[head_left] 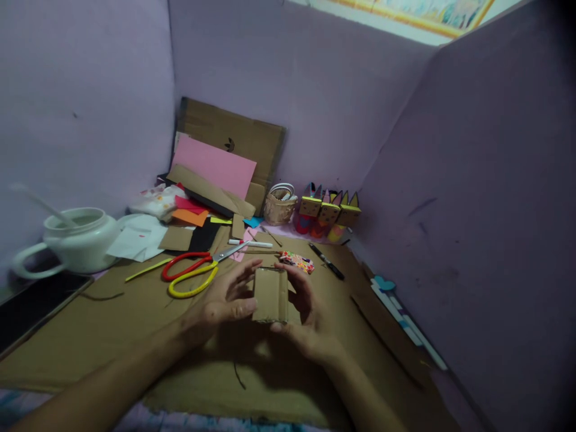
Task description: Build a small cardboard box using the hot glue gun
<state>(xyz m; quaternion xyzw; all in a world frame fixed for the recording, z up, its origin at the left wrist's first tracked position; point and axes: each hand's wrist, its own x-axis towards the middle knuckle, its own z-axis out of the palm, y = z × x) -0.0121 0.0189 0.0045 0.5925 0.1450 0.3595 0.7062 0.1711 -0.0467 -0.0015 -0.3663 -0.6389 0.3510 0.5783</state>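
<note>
A small box-like cardboard piece (270, 295) is held up between both hands, just above the large cardboard sheet (180, 378) that covers the table. My left hand (227, 300) grips its left side, thumb on the near left edge and fingers behind. On the right side, my right hand (308, 315) has its thumb at the lower edge and its fingers curled round the far top corner. Scissors (191, 273) with one red and one yellow handle lie open to the left, blades pointing towards the back.
A white pot (83, 243) and a dark phone-like slab (36, 312) are at left. Paper scraps, pink sheet (216, 168) and basket (279, 207) stand behind. Eared cardboard figures (330, 210) are back right. A black pen (327, 261) and cardboard strips lie right.
</note>
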